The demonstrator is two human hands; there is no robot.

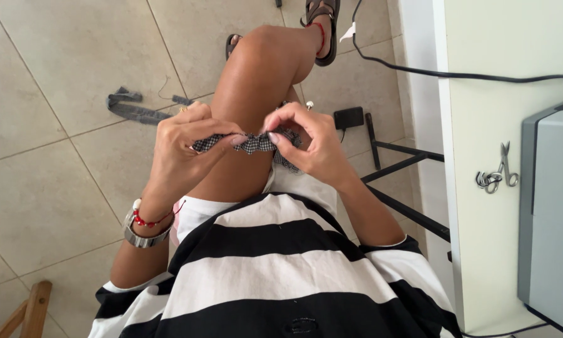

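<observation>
A narrow strip of black-and-white checked fabric (251, 143), gathered into ruffles, is stretched between both hands above my crossed knee. My left hand (184, 141) pinches its left end between thumb and fingers. My right hand (306, 141) pinches the right end, where more of the checked cloth bunches under the palm. A silver watch and a red bead bracelet (145, 224) sit on my left wrist. I wear a black-and-white striped top.
A white table (500, 206) stands to my right with small metal snips (497, 174) and a grey sewing machine (553, 213). A black cable (456, 75) runs across it. On the tiled floor lie a denim strip (131, 109) and a black foot pedal (348, 117). A wooden chair part (31, 310) shows at lower left.
</observation>
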